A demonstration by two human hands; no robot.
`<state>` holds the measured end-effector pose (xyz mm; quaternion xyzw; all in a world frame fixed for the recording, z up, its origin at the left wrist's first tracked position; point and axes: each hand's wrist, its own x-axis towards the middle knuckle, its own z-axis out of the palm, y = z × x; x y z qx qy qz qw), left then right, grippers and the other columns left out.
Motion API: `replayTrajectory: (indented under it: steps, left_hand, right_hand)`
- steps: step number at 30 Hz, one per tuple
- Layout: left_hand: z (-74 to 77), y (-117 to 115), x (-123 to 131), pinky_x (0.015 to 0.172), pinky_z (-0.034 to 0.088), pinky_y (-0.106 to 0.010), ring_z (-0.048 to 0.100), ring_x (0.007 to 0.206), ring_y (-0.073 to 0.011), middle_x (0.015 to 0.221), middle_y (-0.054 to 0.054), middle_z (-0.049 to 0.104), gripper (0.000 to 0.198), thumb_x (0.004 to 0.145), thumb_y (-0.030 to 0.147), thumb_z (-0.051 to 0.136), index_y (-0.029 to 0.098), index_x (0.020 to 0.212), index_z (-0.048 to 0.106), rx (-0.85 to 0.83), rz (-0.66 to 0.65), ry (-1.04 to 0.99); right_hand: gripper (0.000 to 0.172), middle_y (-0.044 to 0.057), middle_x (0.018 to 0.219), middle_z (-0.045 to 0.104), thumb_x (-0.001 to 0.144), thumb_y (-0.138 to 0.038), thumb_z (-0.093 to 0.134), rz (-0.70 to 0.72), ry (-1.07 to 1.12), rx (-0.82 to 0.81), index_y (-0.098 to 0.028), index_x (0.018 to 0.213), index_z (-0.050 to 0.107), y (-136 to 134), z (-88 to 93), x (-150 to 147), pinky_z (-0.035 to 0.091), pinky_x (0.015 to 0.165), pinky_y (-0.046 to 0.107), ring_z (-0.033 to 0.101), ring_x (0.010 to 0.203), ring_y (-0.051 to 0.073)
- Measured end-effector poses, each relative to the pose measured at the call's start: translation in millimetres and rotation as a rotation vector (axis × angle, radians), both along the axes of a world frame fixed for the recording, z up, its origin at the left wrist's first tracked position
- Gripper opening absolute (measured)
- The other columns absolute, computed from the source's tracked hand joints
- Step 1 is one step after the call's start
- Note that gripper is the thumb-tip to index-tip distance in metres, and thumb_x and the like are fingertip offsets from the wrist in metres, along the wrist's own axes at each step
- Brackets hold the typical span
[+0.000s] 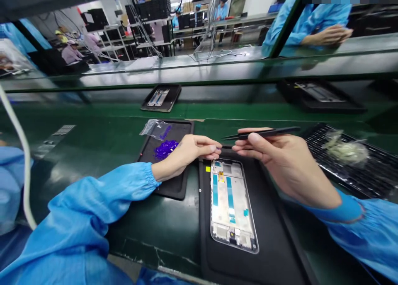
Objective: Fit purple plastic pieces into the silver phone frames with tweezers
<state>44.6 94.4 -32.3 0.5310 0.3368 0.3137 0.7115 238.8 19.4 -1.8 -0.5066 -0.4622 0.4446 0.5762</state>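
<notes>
My right hand (pixel 281 158) holds black tweezers (pixel 273 132) between thumb and fingers, their tips pointing left. My left hand (pixel 192 149) is pinched closed at the fingertips, just left of the right fingertips; what it grips is too small to make out. Below both hands lies a silver phone frame (pixel 222 202) with blue-green strips and a small orange flex piece, inside a black tray (pixel 270 243). Beside my left wrist, a heap of small purple pieces (pixel 164 149) rests on a second black tray (pixel 171 185), along with a clear plastic bag (pixel 157 129).
At right, a black ribbed tray (pixel 345 175) carries a crumpled clear bag (pixel 348 149). Further back on the green bench are two trays with phone frames (pixel 158 97) (pixel 321 92). A white cable (pixel 23 152) hangs at left. Across the bench sits a person in blue (pixel 311 24).
</notes>
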Motion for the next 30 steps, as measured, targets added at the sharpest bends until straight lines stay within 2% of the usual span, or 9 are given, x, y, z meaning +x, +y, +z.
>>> replayTrajectory:
  steps: [4, 8, 15, 18, 23, 27, 30]
  left_hand:
    - [2.1, -2, -2, 0.089, 0.059, -0.028, 0.074, 0.081, -0.0132, 0.094, -0.011, 0.079, 0.018, 0.082, 0.016, 0.076, 0.009, 0.099, 0.077, -0.020, -0.013, -0.005]
    - [1.8, -3, -2, 0.090, 0.059, -0.030, 0.075, 0.081, -0.0137, 0.093, -0.010, 0.079, 0.015, 0.083, 0.014, 0.076, 0.010, 0.097, 0.077, -0.027, -0.004, -0.008]
    - [0.9, -3, 0, 0.088, 0.058, -0.030, 0.074, 0.078, -0.0130, 0.089, -0.009, 0.078, 0.016, 0.082, 0.015, 0.076, 0.009, 0.097, 0.076, 0.003, 0.012, -0.017]
    - [1.6, -4, 0, 0.085, 0.057, -0.027, 0.073, 0.078, -0.0125, 0.085, -0.008, 0.077, 0.015, 0.081, 0.016, 0.076, 0.009, 0.094, 0.075, 0.035, 0.017, -0.001]
    - [0.3, -5, -2, 0.076, 0.055, -0.024, 0.070, 0.075, -0.0125, 0.077, -0.003, 0.073, 0.009, 0.082, 0.018, 0.072, 0.013, 0.089, 0.074, 0.296, -0.012, 0.073]
    - [1.3, -8, -6, 0.074, 0.054, -0.025, 0.070, 0.080, -0.0155, 0.085, -0.003, 0.076, 0.012, 0.086, 0.020, 0.066, 0.016, 0.093, 0.075, 0.570, -0.006, 0.226]
    - [2.8, -11, -6, 0.073, 0.053, -0.025, 0.071, 0.081, -0.0159, 0.089, -0.002, 0.077, 0.014, 0.087, 0.019, 0.063, 0.018, 0.095, 0.074, 0.669, 0.001, 0.285]
  right_hand:
    - [0.024, 0.004, 0.081, 0.076, 0.079, -0.042, 0.081, -0.053, -0.082, 0.020, -0.023, 0.094, 0.079, 3, -7.6, 2, 0.063, 0.077, 0.034, 0.074, 0.077, 0.019]
    - [0.026, 0.003, 0.081, 0.076, 0.079, -0.044, 0.081, -0.054, -0.107, -0.002, -0.023, 0.093, 0.079, 5, -14.0, 5, 0.062, 0.078, 0.032, 0.074, 0.077, 0.018]
    - [0.032, 0.003, 0.079, 0.075, 0.076, -0.047, 0.083, -0.052, -0.108, 0.000, -0.021, 0.093, 0.079, 6, -12.6, 6, 0.061, 0.078, 0.033, 0.072, 0.076, 0.018]
    - [0.031, 0.003, 0.077, 0.074, 0.078, -0.049, 0.081, -0.058, -0.183, 0.015, -0.022, 0.093, 0.079, 7, -12.0, 7, 0.060, 0.078, 0.035, 0.071, 0.076, 0.020]
    - [0.031, 0.004, 0.086, 0.076, 0.082, -0.052, 0.076, -0.047, -0.355, 0.049, -0.024, 0.095, 0.079, 2, -7.1, 8, 0.058, 0.078, 0.039, 0.072, 0.081, 0.024]
    - [0.033, 0.004, 0.083, 0.077, 0.084, -0.053, 0.073, -0.013, -0.408, 0.043, -0.023, 0.097, 0.078, -3, -1.7, 3, 0.057, 0.081, 0.040, 0.073, 0.082, 0.025]
    - [0.035, 0.005, 0.083, 0.077, 0.086, -0.054, 0.071, -0.002, -0.439, 0.028, -0.021, 0.096, 0.077, -4, -1.1, 2, 0.056, 0.082, 0.039, 0.073, 0.082, 0.025]
